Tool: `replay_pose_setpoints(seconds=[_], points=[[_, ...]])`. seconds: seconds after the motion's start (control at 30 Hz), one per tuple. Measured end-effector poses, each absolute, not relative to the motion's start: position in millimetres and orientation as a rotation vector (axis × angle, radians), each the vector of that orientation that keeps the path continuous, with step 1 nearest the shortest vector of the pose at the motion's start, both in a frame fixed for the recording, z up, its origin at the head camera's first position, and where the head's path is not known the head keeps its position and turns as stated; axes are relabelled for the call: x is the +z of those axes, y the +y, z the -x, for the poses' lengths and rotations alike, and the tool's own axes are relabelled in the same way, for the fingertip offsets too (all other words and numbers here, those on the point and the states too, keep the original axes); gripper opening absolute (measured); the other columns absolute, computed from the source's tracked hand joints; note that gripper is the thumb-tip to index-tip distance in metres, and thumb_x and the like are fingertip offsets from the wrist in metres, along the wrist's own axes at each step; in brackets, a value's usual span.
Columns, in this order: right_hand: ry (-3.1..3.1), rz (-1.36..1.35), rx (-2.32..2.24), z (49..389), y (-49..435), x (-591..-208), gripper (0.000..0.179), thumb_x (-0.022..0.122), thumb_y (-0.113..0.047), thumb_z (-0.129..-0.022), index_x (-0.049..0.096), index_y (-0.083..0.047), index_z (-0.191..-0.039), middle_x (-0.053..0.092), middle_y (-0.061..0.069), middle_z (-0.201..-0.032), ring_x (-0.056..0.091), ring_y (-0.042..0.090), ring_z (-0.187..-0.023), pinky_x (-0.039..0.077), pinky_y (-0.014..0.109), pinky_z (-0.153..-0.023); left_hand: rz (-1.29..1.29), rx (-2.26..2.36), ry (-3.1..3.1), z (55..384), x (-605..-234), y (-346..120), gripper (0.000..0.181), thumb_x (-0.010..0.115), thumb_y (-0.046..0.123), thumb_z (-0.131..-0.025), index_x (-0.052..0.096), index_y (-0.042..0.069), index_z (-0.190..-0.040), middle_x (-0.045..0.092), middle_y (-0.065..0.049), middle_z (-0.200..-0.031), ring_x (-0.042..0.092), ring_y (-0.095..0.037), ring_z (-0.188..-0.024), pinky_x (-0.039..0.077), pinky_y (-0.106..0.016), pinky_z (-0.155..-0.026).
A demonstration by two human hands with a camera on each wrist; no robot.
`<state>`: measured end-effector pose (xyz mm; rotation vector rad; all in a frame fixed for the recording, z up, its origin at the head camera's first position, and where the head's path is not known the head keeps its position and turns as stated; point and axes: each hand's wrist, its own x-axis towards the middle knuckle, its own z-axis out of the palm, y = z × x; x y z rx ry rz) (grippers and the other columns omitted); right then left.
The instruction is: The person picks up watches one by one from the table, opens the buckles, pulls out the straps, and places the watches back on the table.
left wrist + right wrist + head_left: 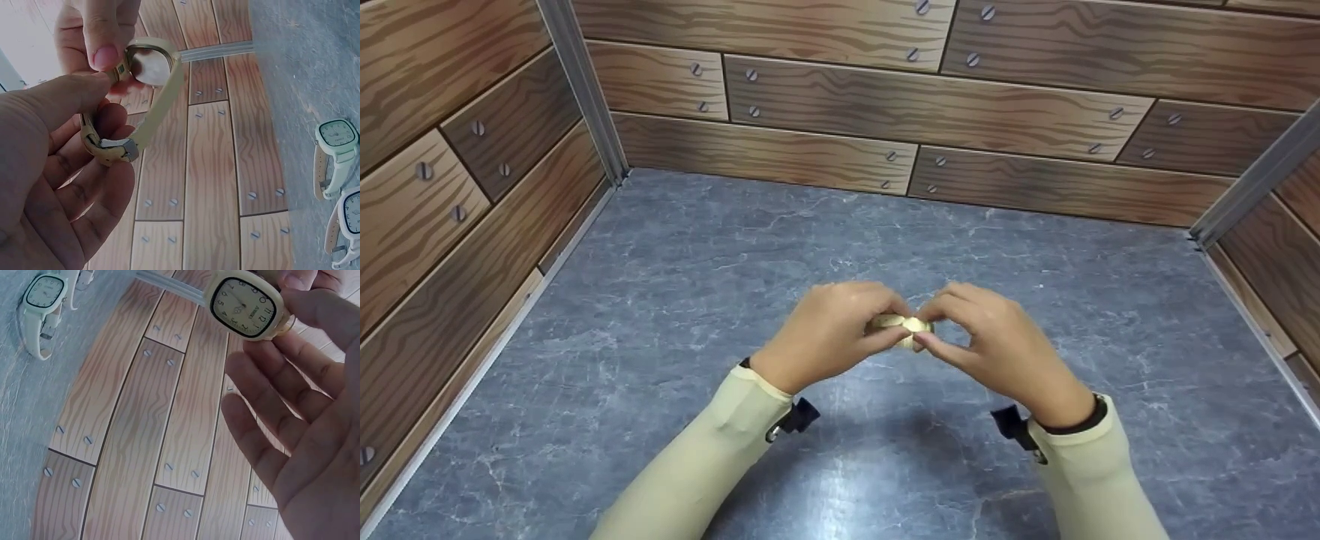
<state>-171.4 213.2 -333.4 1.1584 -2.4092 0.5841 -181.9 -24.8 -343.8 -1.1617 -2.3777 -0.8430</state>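
A cream wristwatch [913, 325] with a rounded-square dial is held up between both hands in the head view. My left hand [836, 326] grips its strap, with the thumb and curled fingers around the band and metal buckle [130, 149]. My right hand [997, 337] pinches the watch beside its case. In the right wrist view the numbered dial [242, 306] faces that camera, while the left wrist view shows the back of the case [151, 66]. The strap forms a loop, partly hidden by fingers.
A pale green watch [336, 135] and a white watch [353, 216] lie on the grey marbled surface [697, 247], seen only in the wrist views. Wood-patterned panels [825, 97] wall the back and sides, with metal strips [585, 90] at the corners.
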Motion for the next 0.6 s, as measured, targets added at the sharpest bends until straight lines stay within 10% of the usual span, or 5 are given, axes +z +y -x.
replay_pose_setpoints(seconds=[0.6], points=[[-2.433,-1.042,0.787,172,215,-332,0.017,0.078,-0.014,-0.093,0.073,-0.016,-0.109,0.069,-0.009,-0.104,0.064,0.006,-0.094,0.056,0.031,-0.084,1.035,-0.949,-2.397,183,-339,-28,0.016,0.073,0.032,-0.098,0.077,0.018,-0.104,0.077,0.008,-0.100,0.071,-0.006,-0.089,0.055,-0.023,-0.075]])
